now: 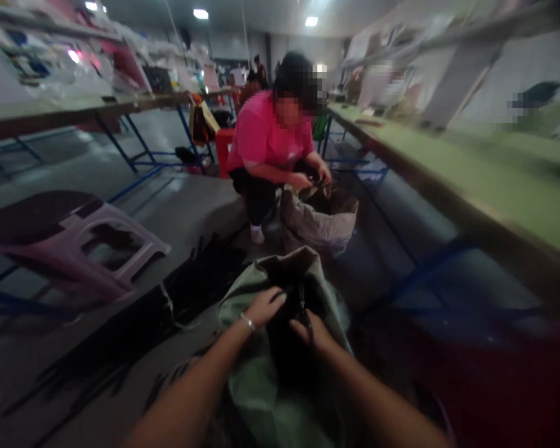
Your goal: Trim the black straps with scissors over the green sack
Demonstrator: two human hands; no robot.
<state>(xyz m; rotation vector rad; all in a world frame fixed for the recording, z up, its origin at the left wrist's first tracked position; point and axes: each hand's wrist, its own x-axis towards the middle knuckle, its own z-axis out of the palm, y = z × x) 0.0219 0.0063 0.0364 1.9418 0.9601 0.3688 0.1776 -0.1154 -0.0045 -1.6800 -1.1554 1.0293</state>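
An open olive-green sack (252, 283) stands upright before me, its inside dark. My left hand (262, 308), with a bracelet at the wrist, is over the sack's mouth, its fingers closed on a black strap (277, 296). To its right, my right hand (312, 331) is closed around a thin dark piece with a shiny metal part (302, 296). Blur hides exactly what this piece is. The two hands are a little apart, both above the dark contents.
Opposite me a crouching person in a pink shirt (264, 134) works over a tan sack (324, 227). A bundle of black strips (135, 317) lies on the floor at left, near a plastic stool (74, 242). A long workbench (471, 168) runs along the right.
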